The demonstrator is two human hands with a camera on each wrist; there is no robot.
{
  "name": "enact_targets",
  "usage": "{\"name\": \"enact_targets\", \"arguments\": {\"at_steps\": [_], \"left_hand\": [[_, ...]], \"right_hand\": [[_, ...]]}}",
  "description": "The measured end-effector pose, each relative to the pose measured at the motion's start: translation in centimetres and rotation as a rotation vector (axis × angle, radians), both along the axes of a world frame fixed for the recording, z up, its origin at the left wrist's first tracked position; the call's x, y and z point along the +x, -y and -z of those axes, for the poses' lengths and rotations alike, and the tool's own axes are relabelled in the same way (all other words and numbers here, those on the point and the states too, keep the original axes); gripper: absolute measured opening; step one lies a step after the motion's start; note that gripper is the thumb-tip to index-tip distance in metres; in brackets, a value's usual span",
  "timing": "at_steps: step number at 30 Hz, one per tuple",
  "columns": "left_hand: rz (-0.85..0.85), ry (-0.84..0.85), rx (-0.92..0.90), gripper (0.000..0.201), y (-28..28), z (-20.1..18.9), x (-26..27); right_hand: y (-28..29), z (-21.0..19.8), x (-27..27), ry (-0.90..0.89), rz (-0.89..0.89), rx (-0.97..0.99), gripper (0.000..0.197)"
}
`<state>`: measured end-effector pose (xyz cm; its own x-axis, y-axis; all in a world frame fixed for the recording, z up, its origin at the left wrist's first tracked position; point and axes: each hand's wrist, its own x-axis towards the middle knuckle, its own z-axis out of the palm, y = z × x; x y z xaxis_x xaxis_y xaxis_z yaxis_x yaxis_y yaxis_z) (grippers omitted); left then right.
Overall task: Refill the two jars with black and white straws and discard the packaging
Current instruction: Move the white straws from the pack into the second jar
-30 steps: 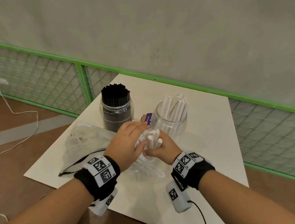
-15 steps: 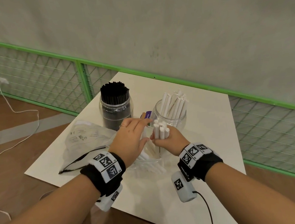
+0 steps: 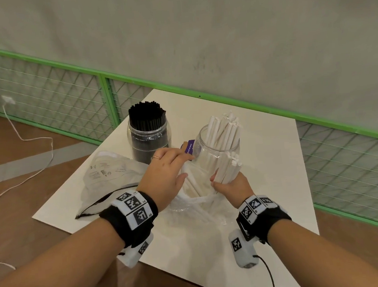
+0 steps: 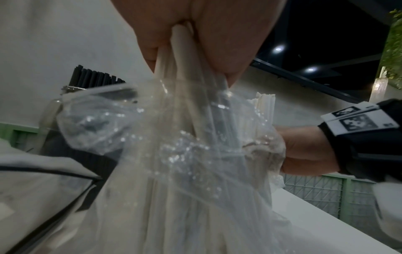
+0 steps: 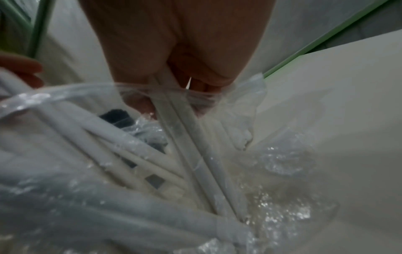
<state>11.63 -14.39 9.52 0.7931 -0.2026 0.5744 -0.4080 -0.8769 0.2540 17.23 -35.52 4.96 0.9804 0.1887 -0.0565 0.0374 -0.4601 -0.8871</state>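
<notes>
nearest you, the clear bag (image 3: 203, 210) of white straws sits crumpled on the counter (image 3: 278, 181). your left hand (image 3: 163, 177) pinches straws at its mouth; your right hand (image 3: 231, 186) grips a white bunch (image 3: 227, 165), raised beside the white-straw jar (image 3: 218, 145). far left, the black-straw jar (image 3: 149, 137) stands packed, an empty bag (image 3: 108, 175) near it.

black wristbands (image 3: 130, 219), tag markers, finger ring (image 3: 156, 157)
</notes>
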Motion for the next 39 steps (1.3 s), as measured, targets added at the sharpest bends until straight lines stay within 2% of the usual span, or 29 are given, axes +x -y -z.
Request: {"name": "enact_targets", "arguments": {"at_steps": [4, 7, 10, 17, 21, 26, 31, 35, 39], "left_hand": [[-0.007, -0.003, -0.005, 0.044, -0.1, -0.1, 0.0], [0.002, 0.016, 0.008, 0.044, 0.1, -0.1, 0.0], [0.003, 0.012, 0.01, 0.044, 0.1, 0.0, 0.0], [0.022, -0.018, 0.035, 0.045, 0.7, 0.2, 0.4], [0.029, -0.024, 0.029, 0.044, 0.8, 0.1, 0.3], [0.03, -0.028, 0.009, 0.042, 1.0, -0.1, 0.2], [0.037, -0.008, -0.001, 0.042, 1.0, -0.2, 0.1], [0.059, -0.007, -0.016, 0.037, 0.9, -0.2, -0.1], [0.064, -0.02, -0.029, 0.036, 0.7, -0.1, -0.1]], "right_hand": [[-0.1, 0.8, 0.2, -0.092, -0.083, 0.008, 0.015], [0.4, -0.2, 0.5, -0.057, -0.123, 0.051, 0.01], [0.9, -2.9, 0.8, 0.024, -0.115, 0.167, 0.007], [0.7, -11.8, 3.4, 0.164, -0.069, 0.536, 0.016], [0.0, -14.5, 5.8, 0.259, 0.033, 0.602, 0.017], [-2.6, -11.6, 8.4, 0.208, 0.142, 0.462, 0.007], [-4.1, -8.7, 9.0, 0.106, 0.18, 0.357, 0.037], [-3.7, -8.8, 9.2, 0.235, 0.147, 0.377, 0.047], [-2.7, -8.6, 9.9, 0.439, 0.041, 0.027, 0.05]]}}
